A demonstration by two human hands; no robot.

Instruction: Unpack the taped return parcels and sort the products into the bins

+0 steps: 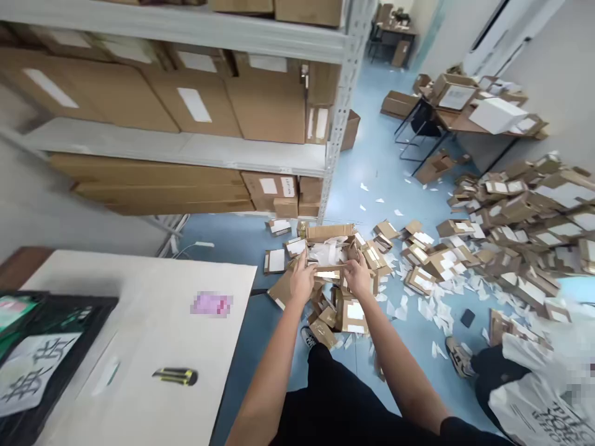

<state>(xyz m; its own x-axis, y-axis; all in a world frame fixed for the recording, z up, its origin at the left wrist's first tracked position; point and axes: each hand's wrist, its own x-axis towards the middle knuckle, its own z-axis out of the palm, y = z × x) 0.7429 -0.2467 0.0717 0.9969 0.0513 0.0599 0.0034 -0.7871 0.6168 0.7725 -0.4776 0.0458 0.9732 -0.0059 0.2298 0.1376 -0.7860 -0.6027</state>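
Observation:
I hold a small open cardboard box (329,248) out in front of me with both hands, above the floor. My left hand (302,280) grips its left near edge, fingers closed round the flap. My right hand (357,275) grips the right near edge the same way. Inside the box lies clear plastic wrapping; what it covers I cannot make out. Right below the box, several small opened cardboard boxes (348,313) lie scattered on the blue floor.
A white table (153,334) stands at my left with a yellow-black utility knife (176,375) and a black crate (41,353). Grey shelving (186,152) holds large cartons. A big heap of small boxes (515,229) fills the right. Another person (525,378) sits at lower right.

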